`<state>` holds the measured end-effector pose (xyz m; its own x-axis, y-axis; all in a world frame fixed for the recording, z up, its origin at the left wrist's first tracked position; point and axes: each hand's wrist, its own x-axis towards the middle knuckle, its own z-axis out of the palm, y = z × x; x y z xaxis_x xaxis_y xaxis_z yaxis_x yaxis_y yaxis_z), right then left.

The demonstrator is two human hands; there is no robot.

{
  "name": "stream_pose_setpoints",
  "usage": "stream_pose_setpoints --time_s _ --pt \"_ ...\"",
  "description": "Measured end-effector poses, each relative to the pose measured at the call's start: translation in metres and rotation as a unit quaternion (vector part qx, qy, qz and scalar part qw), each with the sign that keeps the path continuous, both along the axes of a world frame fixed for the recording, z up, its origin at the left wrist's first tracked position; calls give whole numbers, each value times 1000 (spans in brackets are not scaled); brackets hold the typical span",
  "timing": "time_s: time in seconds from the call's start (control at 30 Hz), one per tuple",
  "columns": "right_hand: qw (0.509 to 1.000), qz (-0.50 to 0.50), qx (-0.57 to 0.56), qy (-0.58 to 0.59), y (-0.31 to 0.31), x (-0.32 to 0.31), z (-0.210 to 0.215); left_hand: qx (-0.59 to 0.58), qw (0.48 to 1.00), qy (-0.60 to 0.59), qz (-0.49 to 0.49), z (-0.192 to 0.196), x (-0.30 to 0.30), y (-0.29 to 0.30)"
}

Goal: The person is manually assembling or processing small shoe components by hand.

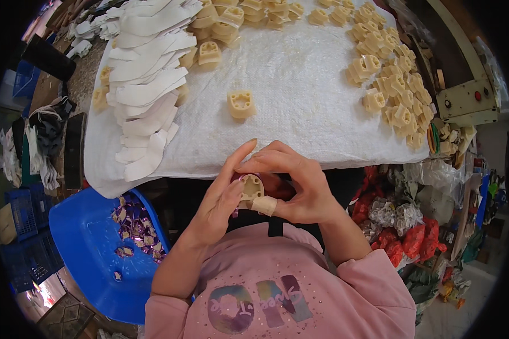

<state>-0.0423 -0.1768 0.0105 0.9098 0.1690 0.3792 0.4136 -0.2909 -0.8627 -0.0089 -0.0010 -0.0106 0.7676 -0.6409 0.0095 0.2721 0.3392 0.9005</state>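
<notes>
My left hand [216,198] curls against the left side of a cream molded piece [251,191], gripped between both hands just near of the table's [300,113] edge; its rounded end points far, and my right hand's [305,186] taped thumb [264,205] meets its near right corner.

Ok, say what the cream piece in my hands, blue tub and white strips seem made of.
Cream piece: likely plastic, satin, with moulded-looking recesses. Blue tub: probably plastic, smooth, with glossy highlights. White strips: matt, perhaps paper or fabric, lying thin and overlapped.
</notes>
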Motion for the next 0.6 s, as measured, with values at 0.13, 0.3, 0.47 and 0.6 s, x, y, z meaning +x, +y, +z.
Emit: stream_pose_setpoints --time_s 0.13,0.3,0.47,0.6 --pt "996 -5 81 -31 12 -1 -21 29 999 36 -13 1 -8 -8" --pt "997 -43 46 -51 17 0 -28 45 996 -24 67 -3 -18 -12" --pt "905 56 299 297 14 7 -4 -34 998 10 53 4 -19 -19" --pt "877 114 308 352 15 10 -11 44 989 -71 123 -1 -25 -24"
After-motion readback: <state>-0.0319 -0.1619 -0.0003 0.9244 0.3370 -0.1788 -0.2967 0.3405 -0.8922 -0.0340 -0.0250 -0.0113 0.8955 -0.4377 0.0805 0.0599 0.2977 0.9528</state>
